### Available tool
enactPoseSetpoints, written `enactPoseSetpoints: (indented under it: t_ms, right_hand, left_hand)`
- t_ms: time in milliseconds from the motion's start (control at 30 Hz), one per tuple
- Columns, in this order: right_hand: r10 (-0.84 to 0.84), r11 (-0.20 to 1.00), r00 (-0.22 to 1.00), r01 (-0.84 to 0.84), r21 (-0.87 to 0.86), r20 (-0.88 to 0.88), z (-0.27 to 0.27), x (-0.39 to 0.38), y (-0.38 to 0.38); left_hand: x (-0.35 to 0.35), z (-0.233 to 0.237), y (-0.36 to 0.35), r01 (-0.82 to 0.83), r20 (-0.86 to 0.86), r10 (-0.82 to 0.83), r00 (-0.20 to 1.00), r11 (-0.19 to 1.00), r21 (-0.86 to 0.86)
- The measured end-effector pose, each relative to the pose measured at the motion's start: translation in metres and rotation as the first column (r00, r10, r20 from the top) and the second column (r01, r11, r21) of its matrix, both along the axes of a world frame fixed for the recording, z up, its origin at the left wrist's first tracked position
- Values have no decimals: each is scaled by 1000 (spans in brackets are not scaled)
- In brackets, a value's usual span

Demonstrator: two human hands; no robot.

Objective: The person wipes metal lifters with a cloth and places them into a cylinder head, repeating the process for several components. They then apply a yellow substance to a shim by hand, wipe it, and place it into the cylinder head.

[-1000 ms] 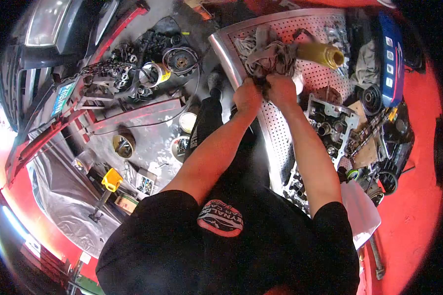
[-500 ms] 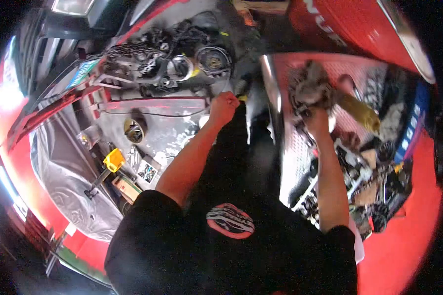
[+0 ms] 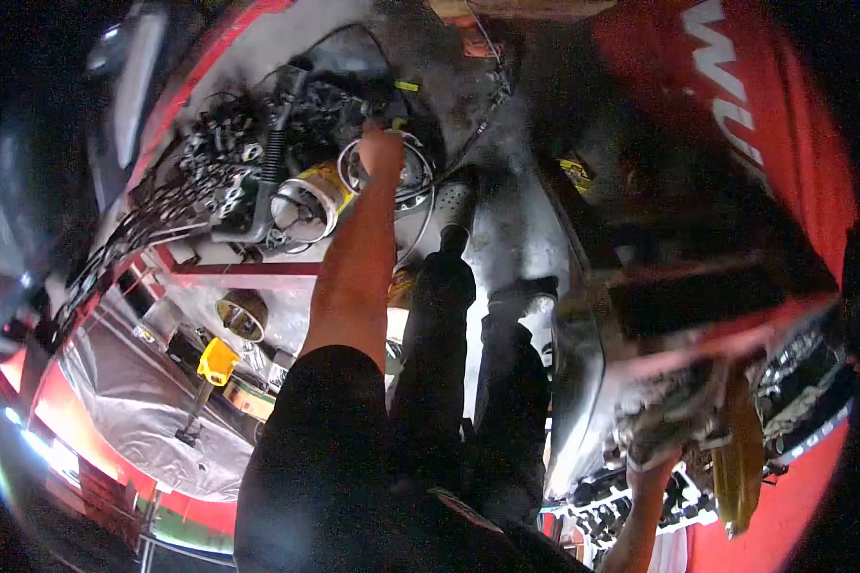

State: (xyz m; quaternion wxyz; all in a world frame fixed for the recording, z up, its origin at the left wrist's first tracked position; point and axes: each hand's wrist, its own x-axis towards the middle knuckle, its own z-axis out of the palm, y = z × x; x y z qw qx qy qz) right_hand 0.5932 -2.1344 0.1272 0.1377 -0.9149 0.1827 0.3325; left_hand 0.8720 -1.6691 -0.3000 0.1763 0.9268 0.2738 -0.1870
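My left hand (image 3: 381, 155) reaches out over a round container (image 3: 413, 174) on the floor among dark machine parts. Its fingers look closed, with a small yellow piece (image 3: 398, 124) just past them; what they hold is hidden. A white-rimmed bucket (image 3: 306, 212) stands beside that wrist. My right hand (image 3: 653, 470), low at the right, touches a grey-brown lump (image 3: 667, 406) on a metal tray (image 3: 583, 420). Motion blur hides those fingers and the kind of the lump. Next to it lies a yellow-brown elongated thing (image 3: 739, 454).
A black corrugated hose (image 3: 275, 143) and cables lie at the far left. Beyond the red beam (image 3: 248, 268) stand another bucket (image 3: 243, 315) and a yellow lamp-like object (image 3: 217, 361). Metal engine-like parts (image 3: 592, 497) lie near my right hand; a red panel (image 3: 784, 115) rises beyond.
The view has swung down and leftward. My left hand has moved forward to the round container. My right hand still touches the grey-brown lump, now lower in the view.
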Motion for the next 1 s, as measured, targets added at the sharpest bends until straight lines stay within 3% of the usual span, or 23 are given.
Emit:
enactPoseSetpoints:
  t_ms: [67,167,200,300,333,367,433,467,567,600,667,700,733,800,867,933,1000]
  right_hand:
    - [-57,998,997,56,-19,-48,-3,10,7]
    - [-116,992,987,110,-58,-116,-9,22,18]
    - [-130,990,983,122,-68,-133,-14,29,21]
    - [-157,986,971,143,-89,-182,-24,42,25]
    - [-165,984,967,149,-94,-194,-28,47,26]
    - [-177,982,963,159,-103,-204,-30,50,27]
    - [-199,978,956,179,-109,-215,-36,54,30]
    - [-206,976,955,186,-113,-215,-37,55,32]
    - [-234,970,949,215,-111,-209,-32,52,36]
    - [-243,968,948,224,-110,-207,-30,49,39]
    - [-258,965,947,243,-103,-190,-17,45,43]
    - [-261,964,949,247,-97,-176,-8,39,45]
    - [-265,963,951,254,-91,-156,-3,38,46]
    - [-282,959,952,276,-64,-120,10,36,46]
    - [-315,949,945,314,-24,-85,19,39,48]
    - [-351,935,933,353,13,-75,26,48,48]
    - [-416,905,905,421,53,-90,30,54,44]
  left_hand:
    - [20,-50,5,94,91,-98,991,994,54]
    - [48,-111,12,371,138,-391,910,916,152]
    - [62,-135,8,109,24,-110,994,993,38]
    - [84,-187,10,111,-116,-102,988,991,77]
    - [92,-205,10,164,-158,-136,978,971,175]
    - [93,-218,9,106,-174,-80,981,984,146]
    - [111,-195,-3,-5,-201,24,979,996,94]
    - [111,-213,2,82,-227,-53,973,990,118]
    - [107,-191,-6,213,-260,-162,952,960,181]
    - [99,-185,1,387,-286,-326,901,903,188]
    - [97,-146,6,684,-323,-612,721,703,194]
    - [93,-110,-1,231,-114,-248,962,962,-143]
    - [81,-45,-15,-237,-89,225,970,814,-530]
    - [56,20,-25,-210,-7,344,939,556,-804]
    - [46,107,-52,-171,-47,244,969,517,-839]
    - [35,213,-102,-58,-60,12,998,517,-854]
    - [11,302,-158,25,-48,-186,981,372,-928]
